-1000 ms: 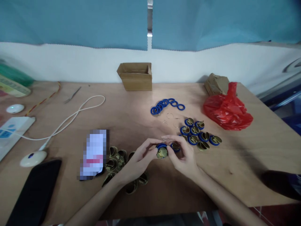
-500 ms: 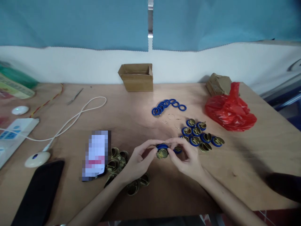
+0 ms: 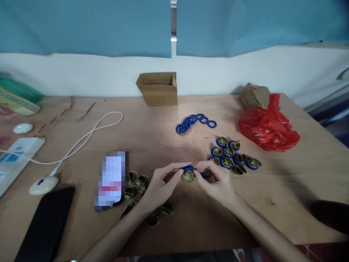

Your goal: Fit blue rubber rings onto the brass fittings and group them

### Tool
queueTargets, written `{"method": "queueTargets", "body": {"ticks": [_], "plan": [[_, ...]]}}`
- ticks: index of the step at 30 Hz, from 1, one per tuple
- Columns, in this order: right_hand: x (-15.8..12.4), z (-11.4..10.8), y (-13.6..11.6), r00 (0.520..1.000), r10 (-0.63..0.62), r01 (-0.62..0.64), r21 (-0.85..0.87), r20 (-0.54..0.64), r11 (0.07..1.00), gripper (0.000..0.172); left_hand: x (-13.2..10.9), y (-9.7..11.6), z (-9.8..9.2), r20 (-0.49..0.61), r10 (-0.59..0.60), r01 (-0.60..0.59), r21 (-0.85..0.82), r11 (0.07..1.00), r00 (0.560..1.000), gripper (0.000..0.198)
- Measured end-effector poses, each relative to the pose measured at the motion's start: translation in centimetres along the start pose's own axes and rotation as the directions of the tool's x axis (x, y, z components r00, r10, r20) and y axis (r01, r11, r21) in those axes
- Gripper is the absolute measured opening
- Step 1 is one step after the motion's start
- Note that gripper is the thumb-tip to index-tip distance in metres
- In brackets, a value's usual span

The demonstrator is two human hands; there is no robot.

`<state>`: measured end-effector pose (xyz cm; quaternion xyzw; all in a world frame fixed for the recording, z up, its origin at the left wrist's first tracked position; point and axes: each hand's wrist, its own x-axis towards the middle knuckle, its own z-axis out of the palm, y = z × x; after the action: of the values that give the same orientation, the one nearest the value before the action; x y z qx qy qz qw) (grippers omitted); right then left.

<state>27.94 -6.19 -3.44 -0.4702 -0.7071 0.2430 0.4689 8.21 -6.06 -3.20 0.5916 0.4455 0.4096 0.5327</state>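
Observation:
Between the fingertips of both hands is a round brass-coloured metal piece (image 3: 188, 176) with a blue ring (image 3: 188, 168) at its upper side. My left hand (image 3: 163, 183) pinches its left edge, and my right hand (image 3: 215, 180) grips the right edge. Just beyond the right hand lie several brass pieces fitted with blue rings (image 3: 227, 162). Several brass pieces without rings (image 3: 131, 191) rest beside and partly behind my left forearm. Farther back, loose blue rings (image 3: 187, 123) overlap in a curved row.
An open cardboard box (image 3: 160, 95) stands by the wall. To the right sit a red plastic bag (image 3: 268, 129) and a crumpled brown package (image 3: 253, 95). Leftward are a lit phone (image 3: 111, 180), a dark phone (image 3: 45, 223), a white cable (image 3: 89, 134), a power strip (image 3: 20, 158) and tweezers (image 3: 86, 111).
Both hands stay at nearly the same spot, still pinching the brass piece and blue ring, with only slight finger shifts. The camera view has shifted a little.

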Motion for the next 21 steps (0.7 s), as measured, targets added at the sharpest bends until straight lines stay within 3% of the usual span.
{"method": "queueTargets", "body": {"ticks": [6,9,14,21], "plan": [[-0.07,-0.21,0.15,1.000,0.011,-0.011,-0.021,0.010,1.000,0.004,0.10,-0.03,-0.21,0.068,-0.100,0.097,0.048,0.994,0.993,0.028],[-0.12,-0.25,0.31,0.998,0.043,-0.044,0.022,0.044,0.999,0.003,0.08,-0.05,-0.32,0.092,-0.090,0.082,0.088,0.993,0.992,0.024],[0.00,-0.37,0.28,0.990,0.072,-0.087,0.132,0.117,0.987,0.004,-0.15,-0.63,-0.20,0.029,-0.037,0.034,0.104,0.994,0.999,0.020],[0.30,-0.28,0.33,0.971,0.185,-0.224,0.309,0.150,0.924,0.011,0.07,-0.58,0.15,-0.087,-0.068,0.062,-0.066,0.996,0.994,0.020]]}}
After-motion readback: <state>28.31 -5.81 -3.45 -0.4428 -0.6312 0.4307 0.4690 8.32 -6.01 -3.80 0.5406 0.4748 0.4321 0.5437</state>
